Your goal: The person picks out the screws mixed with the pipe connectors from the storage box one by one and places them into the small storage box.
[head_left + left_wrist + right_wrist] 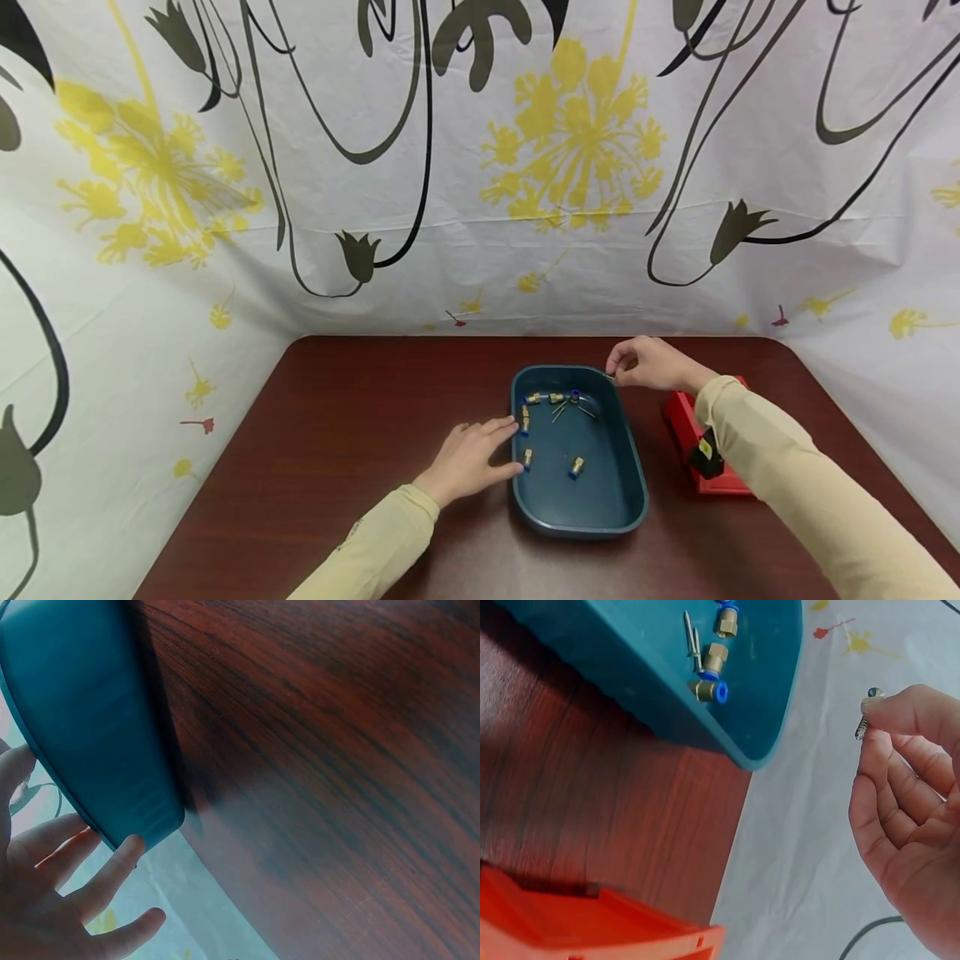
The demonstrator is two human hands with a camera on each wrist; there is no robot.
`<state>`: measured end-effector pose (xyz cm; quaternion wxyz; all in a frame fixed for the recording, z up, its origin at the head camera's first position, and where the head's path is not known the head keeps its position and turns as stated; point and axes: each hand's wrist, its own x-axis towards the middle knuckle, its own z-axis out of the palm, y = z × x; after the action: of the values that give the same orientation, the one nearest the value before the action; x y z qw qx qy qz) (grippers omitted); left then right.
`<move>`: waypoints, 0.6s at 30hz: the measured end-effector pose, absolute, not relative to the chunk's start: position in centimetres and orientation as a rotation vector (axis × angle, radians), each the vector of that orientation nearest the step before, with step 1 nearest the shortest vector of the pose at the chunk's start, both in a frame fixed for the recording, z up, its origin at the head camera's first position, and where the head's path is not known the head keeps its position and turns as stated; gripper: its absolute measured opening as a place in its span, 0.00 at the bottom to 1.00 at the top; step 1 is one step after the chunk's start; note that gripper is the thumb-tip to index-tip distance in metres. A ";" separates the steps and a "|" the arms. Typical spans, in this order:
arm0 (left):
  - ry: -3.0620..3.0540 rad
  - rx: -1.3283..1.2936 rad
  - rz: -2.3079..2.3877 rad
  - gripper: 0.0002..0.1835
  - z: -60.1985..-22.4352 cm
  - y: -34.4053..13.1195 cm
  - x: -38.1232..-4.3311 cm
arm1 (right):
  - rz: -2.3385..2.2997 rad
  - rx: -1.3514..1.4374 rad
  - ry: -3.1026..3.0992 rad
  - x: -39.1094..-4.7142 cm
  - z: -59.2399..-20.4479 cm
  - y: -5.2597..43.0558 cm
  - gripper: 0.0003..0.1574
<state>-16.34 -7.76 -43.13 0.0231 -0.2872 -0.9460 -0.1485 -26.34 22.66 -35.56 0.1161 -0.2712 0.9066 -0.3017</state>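
- Head: the blue tray holds brass fittings (some blue-collared) and thin metal pieces, near a red bin.
- Left wrist: my left grip, spread, touches the blue tray.
- Right wrist: my right grip pinches a screw beside the blue tray.

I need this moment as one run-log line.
right hand: pinches screw near blue tray | left hand: touches tray's left side | in tray: brass fittings | right of tray: red bin

The screw in my right grip is shiny, threaded metal; the tray looks smooth plastic, the surface beyond its rim glossy wood, the fittings brassy metal.
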 end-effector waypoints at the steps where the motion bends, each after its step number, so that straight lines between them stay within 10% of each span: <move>1: -2.929 -0.888 -0.458 0.32 -43.1 -7.8 -16.3 | -0.885 -0.794 2.659 -26.3 -35.5 22.9 0.03; 18: -2.935 -0.882 -0.465 0.32 -42.9 -7.8 -16.3 | -0.882 -0.721 2.727 -25.4 -34.1 26.9 0.03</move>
<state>-16.26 -7.83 -42.92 0.0210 -0.2845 -0.9466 -0.1501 -25.40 26.93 -34.10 0.0931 -0.2429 0.9187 -0.2971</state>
